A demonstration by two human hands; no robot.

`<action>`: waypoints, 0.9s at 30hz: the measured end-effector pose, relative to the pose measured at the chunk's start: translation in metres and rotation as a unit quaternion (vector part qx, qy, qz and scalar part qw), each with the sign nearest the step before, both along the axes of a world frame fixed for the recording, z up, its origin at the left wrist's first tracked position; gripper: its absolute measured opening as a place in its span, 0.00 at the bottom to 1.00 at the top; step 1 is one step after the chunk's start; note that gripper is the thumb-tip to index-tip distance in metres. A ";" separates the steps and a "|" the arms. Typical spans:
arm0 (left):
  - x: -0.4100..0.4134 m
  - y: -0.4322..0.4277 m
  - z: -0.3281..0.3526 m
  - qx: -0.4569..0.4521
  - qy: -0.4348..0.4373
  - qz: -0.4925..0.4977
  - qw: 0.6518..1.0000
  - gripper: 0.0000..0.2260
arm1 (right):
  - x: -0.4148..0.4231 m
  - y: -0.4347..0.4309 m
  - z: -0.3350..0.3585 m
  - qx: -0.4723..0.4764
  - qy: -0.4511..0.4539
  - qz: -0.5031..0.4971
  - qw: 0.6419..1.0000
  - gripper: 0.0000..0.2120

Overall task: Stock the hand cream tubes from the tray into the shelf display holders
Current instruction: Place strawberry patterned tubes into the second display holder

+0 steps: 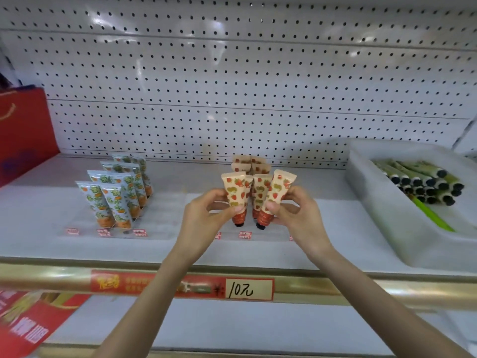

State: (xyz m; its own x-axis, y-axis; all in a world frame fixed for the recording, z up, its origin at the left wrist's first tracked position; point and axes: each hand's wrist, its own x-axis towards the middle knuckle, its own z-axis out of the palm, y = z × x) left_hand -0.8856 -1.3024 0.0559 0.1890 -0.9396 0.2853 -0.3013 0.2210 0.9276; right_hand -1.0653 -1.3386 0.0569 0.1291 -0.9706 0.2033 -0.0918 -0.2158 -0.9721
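Tray: at the shelf's [322, 249] right end we see a white, cloudy plastic tray [382, 215]. In it, green tubes [423, 180] with round black caps lie piled on their sides.
Middle holder: a clear holder [268, 233] carries strawberry tubes [251, 164], cream-coloured, standing in pairs with flat crimped ends up.
Left holder: another clear holder [85, 223] carries orange tubes [116, 195], upright in stepped rows, caps down.
Left hand: our left hand [204, 215] pinches the left tube [236, 191] in its fingers, cap down, over the middle holder's front.
Right hand: our right hand [296, 215] pinches the right tube [278, 189] likewise, just beside the first.
Contact: we cannot tell whether either cap touches the holder.
Backing: glossy white pegboard [232, 86], evenly holed.
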 end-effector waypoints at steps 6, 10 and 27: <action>-0.001 -0.003 -0.012 0.005 0.001 -0.012 1.000 0.10 | 0.006 0.004 -0.008 -0.058 0.084 -0.027 0.994 0.13; -0.003 -0.005 -0.017 0.004 -0.006 -0.021 1.000 0.10 | 0.009 0.004 -0.010 -0.058 0.085 -0.024 0.994 0.13; -0.007 -0.002 -0.020 -0.009 -0.067 -0.005 0.998 0.12 | 0.006 0.001 -0.013 -0.064 0.141 0.015 0.988 0.13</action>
